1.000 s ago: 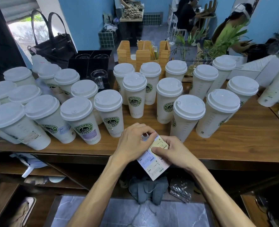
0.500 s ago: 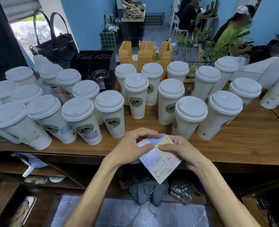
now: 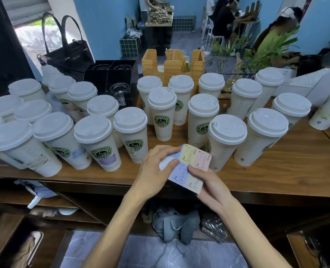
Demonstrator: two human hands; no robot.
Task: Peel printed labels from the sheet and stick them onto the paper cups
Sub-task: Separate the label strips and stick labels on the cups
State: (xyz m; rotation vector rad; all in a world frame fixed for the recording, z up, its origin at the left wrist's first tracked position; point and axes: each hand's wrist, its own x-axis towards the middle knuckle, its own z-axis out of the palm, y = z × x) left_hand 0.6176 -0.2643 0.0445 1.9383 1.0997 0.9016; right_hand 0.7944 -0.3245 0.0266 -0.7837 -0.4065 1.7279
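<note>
Two hands meet over the front edge of the worktop (image 3: 295,171), both holding the label sheet (image 3: 194,165). The left hand (image 3: 156,171) curls around the sheet's left side, thumb pressing on a blue label, with white backing showing by its fingers. The right hand (image 3: 210,185) pinches the sheet's lower right part from beneath, thumb on top. The sheet carries yellow, pink and blue printed labels and is tilted. Lidded paper cups (image 3: 199,120) stand in a crowd across the worktop from its left edge to its right; several near the left front edge already bear labels. A wooden organiser (image 3: 172,60) stands at the back edge.
</note>
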